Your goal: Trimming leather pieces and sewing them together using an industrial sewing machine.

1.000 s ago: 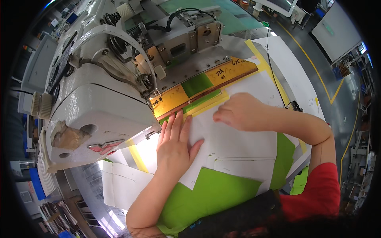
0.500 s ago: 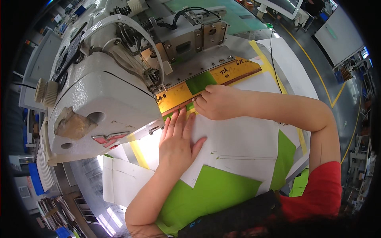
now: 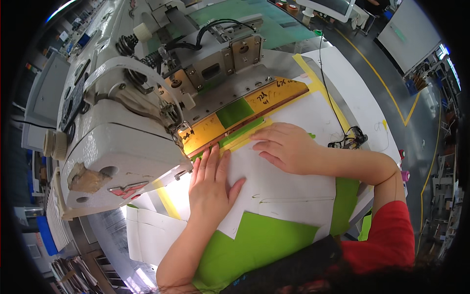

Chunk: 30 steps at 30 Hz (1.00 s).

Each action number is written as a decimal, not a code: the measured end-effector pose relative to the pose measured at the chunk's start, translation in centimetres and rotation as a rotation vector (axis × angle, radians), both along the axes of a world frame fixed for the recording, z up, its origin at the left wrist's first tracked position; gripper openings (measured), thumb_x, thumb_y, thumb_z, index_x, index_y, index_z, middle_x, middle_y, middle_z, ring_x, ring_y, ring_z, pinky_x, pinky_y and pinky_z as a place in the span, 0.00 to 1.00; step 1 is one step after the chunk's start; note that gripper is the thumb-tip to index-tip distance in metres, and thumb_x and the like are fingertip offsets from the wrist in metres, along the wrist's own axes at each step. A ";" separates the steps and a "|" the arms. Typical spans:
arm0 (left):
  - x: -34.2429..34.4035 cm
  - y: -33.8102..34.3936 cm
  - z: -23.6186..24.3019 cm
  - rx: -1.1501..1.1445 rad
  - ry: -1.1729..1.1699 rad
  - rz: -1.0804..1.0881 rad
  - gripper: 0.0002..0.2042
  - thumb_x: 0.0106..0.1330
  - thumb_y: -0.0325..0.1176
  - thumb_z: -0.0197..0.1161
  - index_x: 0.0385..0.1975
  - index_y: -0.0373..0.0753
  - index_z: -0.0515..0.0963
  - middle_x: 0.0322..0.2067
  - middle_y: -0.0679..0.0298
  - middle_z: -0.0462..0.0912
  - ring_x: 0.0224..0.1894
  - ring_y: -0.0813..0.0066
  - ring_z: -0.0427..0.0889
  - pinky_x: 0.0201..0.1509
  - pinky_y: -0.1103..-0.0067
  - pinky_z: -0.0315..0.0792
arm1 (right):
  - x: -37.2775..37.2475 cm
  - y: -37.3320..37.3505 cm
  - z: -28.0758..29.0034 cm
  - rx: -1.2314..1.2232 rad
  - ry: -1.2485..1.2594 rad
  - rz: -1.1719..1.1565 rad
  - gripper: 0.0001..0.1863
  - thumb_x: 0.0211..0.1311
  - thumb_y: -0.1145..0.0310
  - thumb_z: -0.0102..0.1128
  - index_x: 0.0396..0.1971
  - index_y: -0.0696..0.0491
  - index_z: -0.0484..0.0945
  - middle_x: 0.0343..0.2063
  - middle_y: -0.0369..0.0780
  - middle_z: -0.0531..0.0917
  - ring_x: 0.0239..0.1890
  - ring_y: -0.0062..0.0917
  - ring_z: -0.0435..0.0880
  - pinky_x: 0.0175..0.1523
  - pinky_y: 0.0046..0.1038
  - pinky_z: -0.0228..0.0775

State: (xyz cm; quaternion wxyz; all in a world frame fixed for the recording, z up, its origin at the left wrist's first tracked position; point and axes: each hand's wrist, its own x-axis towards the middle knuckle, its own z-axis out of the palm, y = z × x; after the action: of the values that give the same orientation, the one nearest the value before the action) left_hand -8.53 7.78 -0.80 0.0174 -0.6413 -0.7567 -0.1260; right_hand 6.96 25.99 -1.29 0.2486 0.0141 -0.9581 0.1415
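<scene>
A large white sewing machine (image 3: 122, 152) stands on the left. Below its metal clamp lies a long yellow template plate (image 3: 279, 91) with handwritten marks, a green patch (image 3: 235, 113) and a dark reddish front edge. My left hand (image 3: 209, 193) rests flat with fingers stretched out, their tips at that edge beside the machine head. Further right, my right hand (image 3: 293, 149) hovers or rests over the white sheet (image 3: 293, 188); its fingers are loosely extended and its thumb is apart. A narrow green strip (image 3: 242, 132) shows between plate and yellow tape. Green fabric (image 3: 264, 242) spreads under the sheet toward me.
A tangle of black thread (image 3: 350, 139) lies right of my right hand, with a thin black cable (image 3: 323, 73) running above it. White panels (image 3: 152, 235) lie at the lower left. Behind the machine is a green tabletop (image 3: 279, 29); the floor carries yellow lines.
My right hand has let go at the plate's edge and drawn back to the right, its curled fingers now straighter. The left hand stays at the edge. The whole view has shifted slightly.
</scene>
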 end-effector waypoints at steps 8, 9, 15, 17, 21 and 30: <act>0.1 0.1 0.3 0.004 -0.052 -0.018 0.32 0.55 0.44 0.64 0.57 0.34 0.65 0.58 0.47 0.64 0.61 0.48 0.64 0.64 0.60 0.57 | 0.3 -0.3 -1.0 0.006 -0.112 -0.102 0.24 0.54 0.62 0.61 0.49 0.60 0.72 0.54 0.46 0.71 0.58 0.38 0.68 0.61 0.41 0.60; 0.1 0.1 0.3 0.007 -0.025 -0.018 0.32 0.56 0.46 0.63 0.57 0.34 0.65 0.58 0.47 0.65 0.60 0.49 0.65 0.64 0.61 0.58 | 0.2 -0.4 -1.0 0.008 -0.112 -0.092 0.25 0.54 0.61 0.61 0.49 0.60 0.71 0.55 0.47 0.70 0.59 0.39 0.68 0.61 0.42 0.60; 0.0 0.1 0.3 0.009 -0.026 -0.023 0.32 0.55 0.46 0.64 0.56 0.34 0.66 0.57 0.47 0.65 0.59 0.49 0.66 0.62 0.60 0.59 | 0.0 -0.4 -1.2 0.014 -0.112 -0.104 0.26 0.54 0.60 0.61 0.49 0.62 0.71 0.55 0.49 0.70 0.60 0.40 0.66 0.63 0.43 0.56; 0.0 0.0 0.3 0.006 -0.058 -0.011 0.32 0.55 0.44 0.64 0.57 0.34 0.65 0.58 0.47 0.65 0.60 0.48 0.64 0.62 0.59 0.58 | 0.0 -0.5 -1.3 0.014 -0.114 -0.105 0.26 0.54 0.60 0.61 0.49 0.62 0.71 0.55 0.49 0.69 0.60 0.41 0.66 0.63 0.43 0.56; 0.7 -0.3 0.5 0.010 0.048 0.050 0.31 0.56 0.47 0.63 0.56 0.36 0.67 0.57 0.49 0.66 0.59 0.52 0.66 0.58 0.62 0.62 | 0.0 -0.6 -1.5 0.023 -0.132 -0.110 0.27 0.54 0.60 0.61 0.49 0.63 0.70 0.55 0.49 0.69 0.59 0.41 0.66 0.63 0.43 0.56; 1.1 -0.6 0.1 0.023 0.098 0.095 0.31 0.57 0.50 0.61 0.56 0.38 0.68 0.57 0.50 0.67 0.58 0.53 0.67 0.54 0.66 0.64 | 0.2 -0.8 -0.4 0.074 -0.219 -0.138 0.28 0.54 0.60 0.61 0.51 0.62 0.68 0.54 0.47 0.68 0.59 0.39 0.67 0.62 0.44 0.55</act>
State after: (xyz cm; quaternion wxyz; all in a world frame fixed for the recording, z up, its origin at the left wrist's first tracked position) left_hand -7.40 7.18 -0.68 0.0677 -0.6097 -0.7831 -0.1023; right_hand 7.19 25.17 -1.69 0.1510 -0.0583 -0.9828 0.0893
